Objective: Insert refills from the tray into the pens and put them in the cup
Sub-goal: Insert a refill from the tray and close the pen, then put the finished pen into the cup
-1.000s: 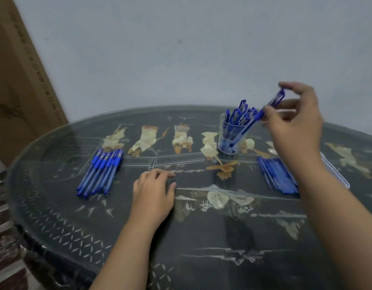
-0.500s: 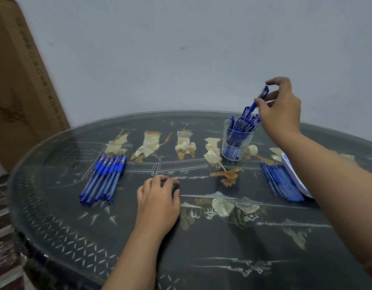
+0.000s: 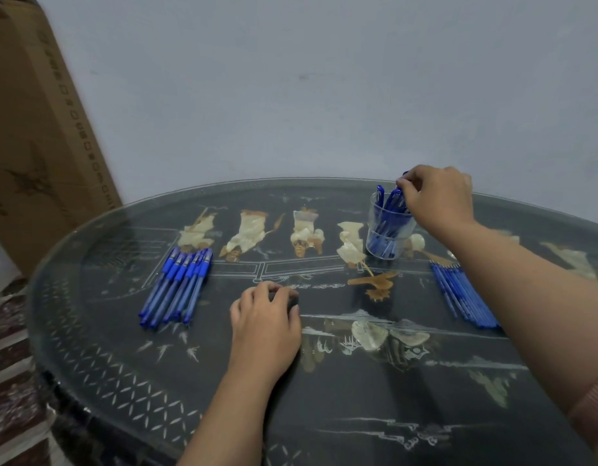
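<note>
Pens (image 3: 176, 287) left on table (image 3: 358, 415), cup (image 3: 386, 230) behind, refills (image 3: 465, 297) right

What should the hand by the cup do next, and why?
Probably let go. The right hand pinches the top of a pen that already stands in the cup with the others, so nothing is left but to release it.

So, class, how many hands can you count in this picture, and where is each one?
2. The left hand rests on the table near its middle, fingers curled. The right hand, far right, pinches a pen standing in the cup.
</note>
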A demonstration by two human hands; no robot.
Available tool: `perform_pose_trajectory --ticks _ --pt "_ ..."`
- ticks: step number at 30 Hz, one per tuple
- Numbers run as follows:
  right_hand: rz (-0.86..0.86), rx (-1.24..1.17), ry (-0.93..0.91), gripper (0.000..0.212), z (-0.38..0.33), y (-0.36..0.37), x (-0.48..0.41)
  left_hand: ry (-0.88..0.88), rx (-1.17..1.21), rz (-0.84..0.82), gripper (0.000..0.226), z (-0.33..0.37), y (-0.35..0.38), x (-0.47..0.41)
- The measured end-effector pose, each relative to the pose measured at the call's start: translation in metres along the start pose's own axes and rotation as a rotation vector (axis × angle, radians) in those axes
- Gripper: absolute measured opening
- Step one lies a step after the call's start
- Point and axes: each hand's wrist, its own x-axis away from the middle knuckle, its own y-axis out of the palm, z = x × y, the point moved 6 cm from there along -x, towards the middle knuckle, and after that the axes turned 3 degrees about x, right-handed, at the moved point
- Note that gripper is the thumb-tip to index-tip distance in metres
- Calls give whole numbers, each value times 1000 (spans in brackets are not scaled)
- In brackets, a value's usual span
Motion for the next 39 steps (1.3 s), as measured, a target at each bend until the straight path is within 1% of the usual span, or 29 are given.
perform_pose_trajectory --ticks 3,6,9,12,14,16,18,20,21,23,25,27,29,31,33,37,39 --pt "-23 32 -20 30 -2 0 2 2 5 0 27 0 1 -1" --pt "-45 17 -17 30 0 0 2 4 18 -1 27 1 3 -1" --pt "-57 -27 -33 25 0 3 1 12 56 4 26 -1 3 0" --pt "-32 -141 -22 20 1 1 5 26 134 20 25 -1 -2 3" --pt "36 -187 -21 20 0 -5 10 35 153 51 25 -3 -10 5" --pt "156 -189 -18 21 -3 -13 18 42 140 97 24 -9 -21 6" --pt "270 -219 16 23 -8 -19 37 10 137 157 22 -23 -35 7" --pt "322 -293 40 25 -22 -22 63 -58 145 226 19 -43 -52 7" --pt "313 -333 42 24 -32 -20 75 -93 148 271 18 -54 -59 7" --pt "204 -439 51 18 -59 -12 101 -166 154 346 17 -77 -72 10" --pt "41 -553 60 22 -87 7 130 -235 141 379 18 -97 -80 14" --pt "-54 -598 36 27 -116 28 159 -291 124 385 20 -113 -88 19" --pt "-163 -617 42 24 -143 50 181 -329 87 346 26 -124 -92 21" --pt "-285 -621 35 14 -172 72 192 -342 39 265 33 -131 -89 20" --pt "-357 -599 31 6 -199 89 192 -343 2 198 38 -133 -83 19" --pt "-425 -517 88 21 -235 116 180 -344 -66 152 43 -134 -77 17" --pt "-449 -443 109 24 -246 125 174 -345 -77 143 43 -135 -75 17"
